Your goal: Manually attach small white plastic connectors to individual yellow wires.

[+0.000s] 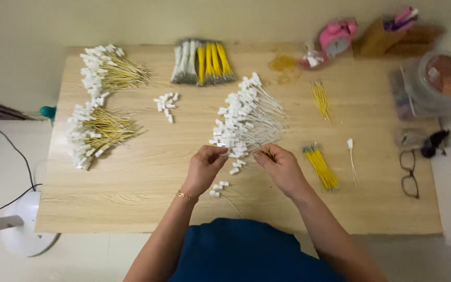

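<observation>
Both hands meet at the near edge of the big white-tagged wire pile (246, 117): left hand (205, 166) has its grip pinched shut on a small white connector (234, 154), right hand (280, 166) is closed on a thin yellow wire (265, 152) (tiny, hard to see). Loose white connectors (218, 187) lie on the bench (142, 177) just below, a yellow wire bundle (320, 167) to the right, glasses (408, 173) further out
</observation>
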